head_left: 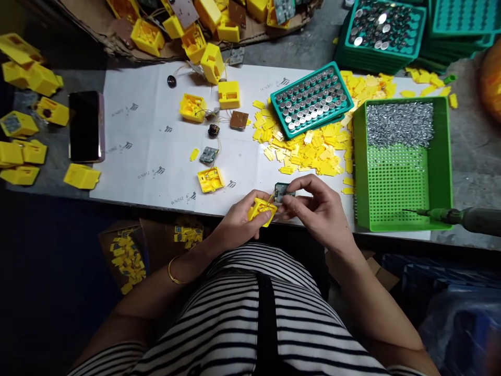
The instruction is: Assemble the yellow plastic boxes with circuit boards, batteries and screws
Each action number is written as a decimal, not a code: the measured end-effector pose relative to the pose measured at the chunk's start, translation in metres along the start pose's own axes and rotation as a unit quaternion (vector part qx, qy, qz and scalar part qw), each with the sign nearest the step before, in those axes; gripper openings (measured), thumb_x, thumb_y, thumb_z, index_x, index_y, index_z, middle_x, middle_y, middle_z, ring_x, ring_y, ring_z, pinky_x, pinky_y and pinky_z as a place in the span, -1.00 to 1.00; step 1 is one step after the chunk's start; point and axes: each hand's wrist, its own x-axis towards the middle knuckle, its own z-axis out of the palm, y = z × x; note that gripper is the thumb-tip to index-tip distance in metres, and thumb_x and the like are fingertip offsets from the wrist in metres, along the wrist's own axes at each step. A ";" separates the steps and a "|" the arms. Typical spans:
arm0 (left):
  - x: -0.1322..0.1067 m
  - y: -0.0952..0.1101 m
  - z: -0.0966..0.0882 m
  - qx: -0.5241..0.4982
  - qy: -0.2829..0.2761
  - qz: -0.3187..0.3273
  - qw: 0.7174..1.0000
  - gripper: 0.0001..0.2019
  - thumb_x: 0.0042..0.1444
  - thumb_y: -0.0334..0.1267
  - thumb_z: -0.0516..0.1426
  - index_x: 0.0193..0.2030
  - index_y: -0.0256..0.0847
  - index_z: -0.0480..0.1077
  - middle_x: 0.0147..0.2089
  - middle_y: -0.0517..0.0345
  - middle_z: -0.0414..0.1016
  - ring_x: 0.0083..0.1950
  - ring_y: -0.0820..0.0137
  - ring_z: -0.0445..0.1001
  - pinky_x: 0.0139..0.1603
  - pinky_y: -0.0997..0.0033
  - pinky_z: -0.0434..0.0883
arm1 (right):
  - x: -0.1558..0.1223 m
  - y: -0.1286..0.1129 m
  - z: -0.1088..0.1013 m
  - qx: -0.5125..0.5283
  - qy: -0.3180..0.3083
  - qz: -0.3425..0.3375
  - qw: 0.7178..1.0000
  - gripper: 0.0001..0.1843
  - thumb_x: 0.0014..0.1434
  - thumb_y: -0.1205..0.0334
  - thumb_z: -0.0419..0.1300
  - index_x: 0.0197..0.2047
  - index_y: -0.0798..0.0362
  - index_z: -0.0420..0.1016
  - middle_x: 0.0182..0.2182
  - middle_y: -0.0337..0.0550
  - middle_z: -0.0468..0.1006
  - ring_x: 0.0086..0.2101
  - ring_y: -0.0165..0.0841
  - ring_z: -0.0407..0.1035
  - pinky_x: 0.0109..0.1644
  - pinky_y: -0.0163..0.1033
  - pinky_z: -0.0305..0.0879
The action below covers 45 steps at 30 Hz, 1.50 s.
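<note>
In my left hand [247, 219] is a yellow plastic housing [263, 211], its open side facing up, with thin wires inside. My right hand [317, 209] pinches a small dark circuit board [281, 192] just right of the housing. Wires seem to run between the board and the housing. Left of my hands, on the white sheet, lies another open yellow housing [210, 179] wired to a grey circuit board [209, 154]. Beyond it are a small black round part [213, 130], a brown board [238, 120] and more yellow housings [229, 94].
Loose yellow plates [313, 154] surround a teal tray [287, 122] of button cells. At right, a green basket [362, 172] holds many screws, with an electric screwdriver [462, 216] across its near edge. A phone [85, 127] lies left. A cardboard box [92, 31] of housings stands behind.
</note>
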 end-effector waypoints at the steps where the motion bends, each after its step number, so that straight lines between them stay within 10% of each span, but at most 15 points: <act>1: 0.000 0.000 0.000 -0.008 0.001 -0.002 1.000 -0.77 0.17 -0.20 0.11 -0.04 -0.15 0.27 -0.39 0.32 0.35 -0.61 0.64 0.28 -0.62 0.64 0.25 | 0.000 0.002 0.001 0.002 0.006 -0.014 1.000 -0.63 0.08 0.03 0.36 -0.19 0.01 0.32 -0.36 -0.29 0.47 -0.47 -0.45 0.49 -0.38 -0.33 0.55; 6: 0.003 0.000 -0.004 -0.172 -0.025 -0.051 0.983 -0.67 0.09 -0.27 0.13 0.01 -0.15 0.25 -0.37 0.27 0.36 -0.56 0.57 0.36 -0.66 0.64 0.20 | -0.004 0.005 0.007 -0.045 0.051 -0.079 0.995 -0.61 0.09 0.13 0.36 -0.06 0.01 0.37 -0.29 -0.23 0.54 -0.34 -0.41 0.51 -0.23 -0.29 0.54; 13: 0.002 -0.001 -0.009 -0.392 -0.052 -0.054 0.917 -0.57 0.02 -0.34 0.06 0.08 -0.20 0.26 -0.31 0.12 0.48 -0.41 0.40 0.49 -0.49 0.45 0.45 | -0.024 0.000 0.010 -0.264 -0.054 -0.208 0.940 -0.83 0.26 0.36 0.16 -0.11 0.02 0.53 -0.20 -0.11 0.58 -0.15 -0.35 0.49 -0.05 -0.20 0.48; 24: -0.009 0.007 -0.010 -0.333 -0.048 -0.061 0.940 -0.55 0.07 -0.39 0.09 0.15 -0.16 0.26 -0.10 0.07 0.52 -0.24 0.41 0.53 -0.34 0.46 0.53 | -0.035 -0.009 0.008 -0.363 -0.061 -0.216 0.904 -0.73 0.28 0.40 0.11 -0.02 -0.02 0.51 -0.09 -0.07 0.54 -0.10 -0.32 0.48 -0.07 -0.20 0.50; 45: -0.016 0.000 -0.001 -0.285 -0.084 0.007 0.955 -0.54 0.09 -0.37 0.12 0.12 -0.15 0.11 -0.21 0.13 0.47 -0.37 0.37 0.58 -0.50 0.53 0.45 | -0.039 -0.009 0.013 -0.323 0.043 -0.140 0.935 -0.80 0.25 0.27 0.21 -0.04 0.02 0.45 -0.27 -0.18 0.58 -0.36 -0.42 0.48 -0.33 -0.33 0.46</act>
